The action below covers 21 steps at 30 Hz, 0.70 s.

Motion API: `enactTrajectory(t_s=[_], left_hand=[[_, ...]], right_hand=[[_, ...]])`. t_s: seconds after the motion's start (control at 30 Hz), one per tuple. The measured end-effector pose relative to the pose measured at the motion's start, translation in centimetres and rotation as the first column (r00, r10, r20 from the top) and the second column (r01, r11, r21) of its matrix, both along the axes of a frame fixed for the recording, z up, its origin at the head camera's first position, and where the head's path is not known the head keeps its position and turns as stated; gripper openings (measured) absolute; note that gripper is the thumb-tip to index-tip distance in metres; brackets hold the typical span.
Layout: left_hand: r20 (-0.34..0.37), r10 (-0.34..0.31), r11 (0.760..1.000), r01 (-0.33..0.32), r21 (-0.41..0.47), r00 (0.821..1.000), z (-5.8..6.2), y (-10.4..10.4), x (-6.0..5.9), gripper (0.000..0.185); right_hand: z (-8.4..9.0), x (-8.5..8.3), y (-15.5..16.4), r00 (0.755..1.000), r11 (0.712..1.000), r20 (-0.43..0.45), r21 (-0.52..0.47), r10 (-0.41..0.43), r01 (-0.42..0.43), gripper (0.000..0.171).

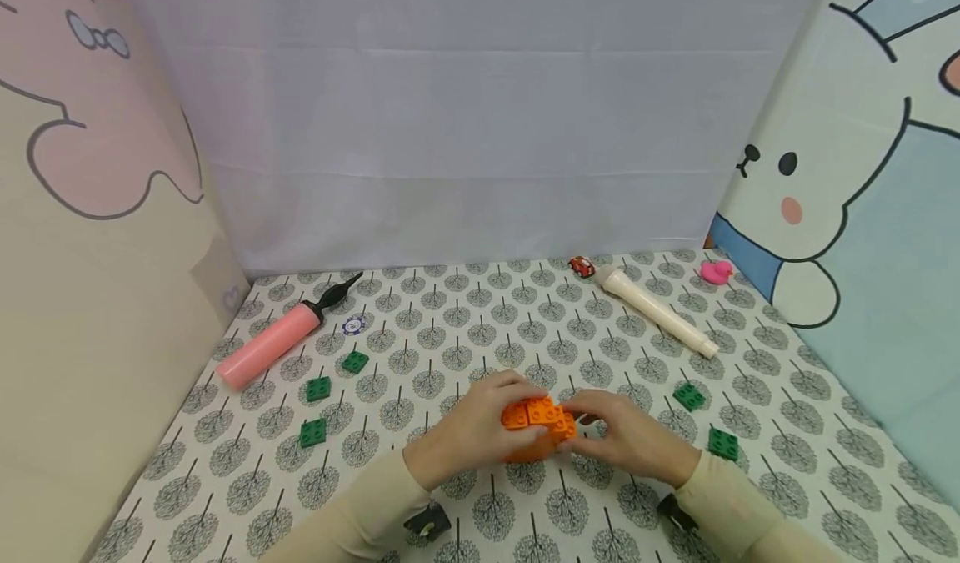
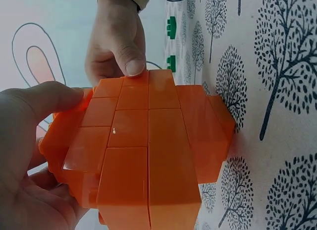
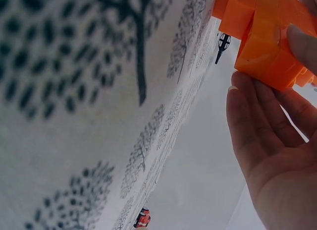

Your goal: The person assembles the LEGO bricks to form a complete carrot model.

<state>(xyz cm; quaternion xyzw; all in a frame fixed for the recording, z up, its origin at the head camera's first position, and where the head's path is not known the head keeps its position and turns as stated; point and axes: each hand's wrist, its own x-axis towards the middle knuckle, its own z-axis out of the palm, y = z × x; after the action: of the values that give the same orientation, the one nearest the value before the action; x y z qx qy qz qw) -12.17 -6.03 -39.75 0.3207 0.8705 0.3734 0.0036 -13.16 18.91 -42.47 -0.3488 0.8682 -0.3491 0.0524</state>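
A stepped, rounded build of orange toy bricks is between both hands, low over the patterned cloth at the front middle. My left hand grips its left side, thumb on the near side and fingers on the far side. At its right end, my right hand pinches it between thumb and fingers. The left wrist view shows the smooth stacked sides of the orange build, its lower layers narrowing close to the cloth. In the right wrist view the fingers touch one end of it while the thumb lies across its side.
Several green bricks lie at left, and two green bricks at right. Farther back are a pink hand pump, a poker chip, a red toy car, a cream stick-shaped object and a pink rubber duck.
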Motion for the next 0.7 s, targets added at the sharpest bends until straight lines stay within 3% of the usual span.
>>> enactTrajectory(t_s=[0.43, 0.7], left_hand=[[0.047, 0.031, 0.994, -0.026, -0.104, 0.998, 0.42, -0.60, 0.41, 0.040], [0.055, -0.008, 0.997, 0.012, -0.078, 0.998, 0.49, -0.60, -0.04, 0.038]], right_hand=[[0.04, 0.15, -0.23, 1.000, 1.000, 0.000, 0.001, 0.001, -0.001, 0.039], [0.07, -0.11, -0.30, 1.000, 1.000, -0.012, 0.017, -0.003, 0.003, 0.038]])
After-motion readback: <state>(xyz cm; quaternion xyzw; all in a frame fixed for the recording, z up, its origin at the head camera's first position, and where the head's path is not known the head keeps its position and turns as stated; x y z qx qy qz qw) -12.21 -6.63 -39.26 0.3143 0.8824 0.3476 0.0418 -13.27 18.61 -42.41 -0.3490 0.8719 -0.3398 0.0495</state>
